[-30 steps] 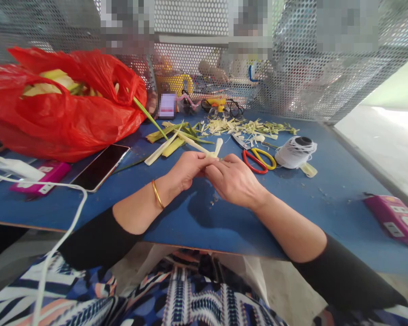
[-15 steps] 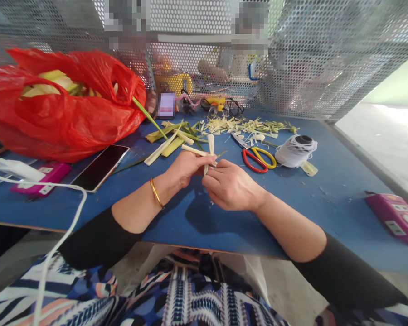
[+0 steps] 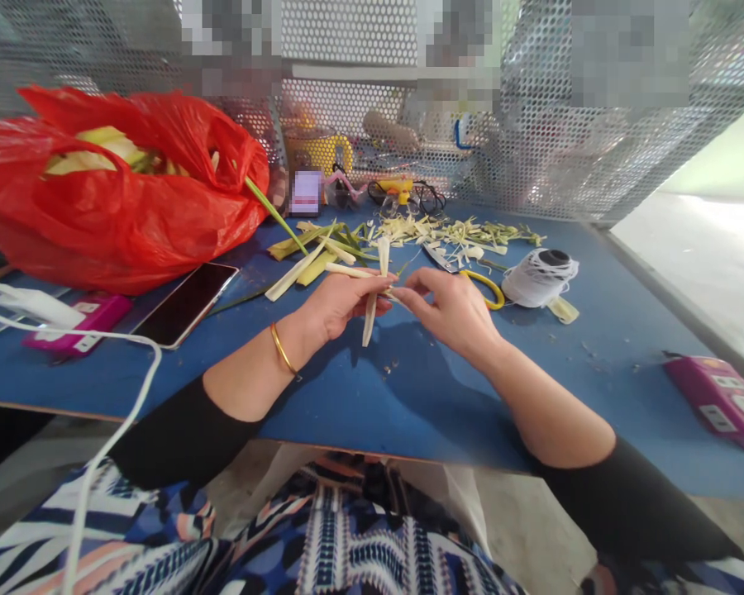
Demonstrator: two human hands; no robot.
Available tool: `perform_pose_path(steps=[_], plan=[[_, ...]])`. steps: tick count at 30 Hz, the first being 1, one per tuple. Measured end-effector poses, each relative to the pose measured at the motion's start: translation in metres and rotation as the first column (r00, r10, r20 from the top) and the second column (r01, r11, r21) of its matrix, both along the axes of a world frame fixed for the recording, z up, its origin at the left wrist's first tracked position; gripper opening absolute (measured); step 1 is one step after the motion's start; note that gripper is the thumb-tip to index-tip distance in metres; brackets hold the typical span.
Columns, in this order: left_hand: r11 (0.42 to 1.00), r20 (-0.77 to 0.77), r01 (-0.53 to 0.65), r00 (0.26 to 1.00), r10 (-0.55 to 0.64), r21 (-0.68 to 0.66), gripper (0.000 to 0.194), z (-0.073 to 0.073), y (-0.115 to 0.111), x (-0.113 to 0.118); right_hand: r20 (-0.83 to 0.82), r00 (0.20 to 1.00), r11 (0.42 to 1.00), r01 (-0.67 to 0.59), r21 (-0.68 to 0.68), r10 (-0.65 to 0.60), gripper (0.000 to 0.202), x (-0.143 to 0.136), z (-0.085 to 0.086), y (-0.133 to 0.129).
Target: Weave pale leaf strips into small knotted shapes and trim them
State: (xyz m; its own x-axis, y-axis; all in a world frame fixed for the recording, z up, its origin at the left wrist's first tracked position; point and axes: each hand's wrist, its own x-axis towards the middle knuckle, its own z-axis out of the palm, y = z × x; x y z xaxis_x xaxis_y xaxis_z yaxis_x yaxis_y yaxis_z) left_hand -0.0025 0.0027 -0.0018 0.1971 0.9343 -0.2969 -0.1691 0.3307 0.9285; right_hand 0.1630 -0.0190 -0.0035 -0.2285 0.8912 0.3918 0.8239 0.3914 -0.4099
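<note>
Pale husk strips [image 3: 370,321] cross each other between my hands, one upright and another running sideways. My left hand [image 3: 342,304] pinches them where they cross, thumb on top. The right hand [image 3: 455,306] has its thumb and forefinger closed at the right end of a strip, its other fingers curled. Behind my right hand lie scissors [image 3: 487,289] with a yellow handle loop showing; the hand hides the red loop. Longer green and pale husk pieces [image 3: 298,268] lie just beyond my left hand.
A red plastic bag [image 3: 179,198] of husks fills the back left. In front of it are a phone [image 3: 189,304] and a purple power strip [image 3: 93,322]. Husk scraps [image 3: 446,230] lie before the mesh partition [image 3: 533,157]. White thread [image 3: 536,279] stands right; another purple power strip [image 3: 719,392] sits far right.
My right hand has moved right and slightly up, away from the left hand, and covers the scissors' red loop. The lower end of the upright husk strip now shows. My left hand keeps its hold.
</note>
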Motion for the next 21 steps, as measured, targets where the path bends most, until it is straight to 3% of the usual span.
perform_pose_path(steps=[2,4,10,15,21], plan=[[1.000,-0.024,0.008,1.000,-0.008,0.006,0.002,-0.001,0.000,0.001,-0.022,0.999,0.973,-0.028,-0.229,0.024,0.030,-0.001,0.001,0.002],[1.000,-0.050,0.025,0.998,-0.024,0.014,0.002,-0.002,0.000,0.001,-0.054,0.998,0.943,-0.060,-0.327,0.044,0.031,-0.002,0.002,0.002],[0.997,-0.089,0.082,0.993,-0.081,0.002,0.005,-0.001,-0.002,0.001,-0.093,0.996,0.954,-0.027,-0.298,0.000,0.021,0.008,0.010,0.008],[0.995,-0.019,0.082,0.996,-0.083,-0.047,0.012,0.003,-0.001,0.001,-0.073,0.993,0.959,0.065,-0.278,-0.088,0.018,0.019,0.021,0.012],[0.990,0.070,0.105,0.993,-0.099,-0.095,0.015,0.001,0.003,-0.002,-0.113,0.990,0.950,0.045,-0.310,-0.084,0.019,0.021,0.021,0.012]])
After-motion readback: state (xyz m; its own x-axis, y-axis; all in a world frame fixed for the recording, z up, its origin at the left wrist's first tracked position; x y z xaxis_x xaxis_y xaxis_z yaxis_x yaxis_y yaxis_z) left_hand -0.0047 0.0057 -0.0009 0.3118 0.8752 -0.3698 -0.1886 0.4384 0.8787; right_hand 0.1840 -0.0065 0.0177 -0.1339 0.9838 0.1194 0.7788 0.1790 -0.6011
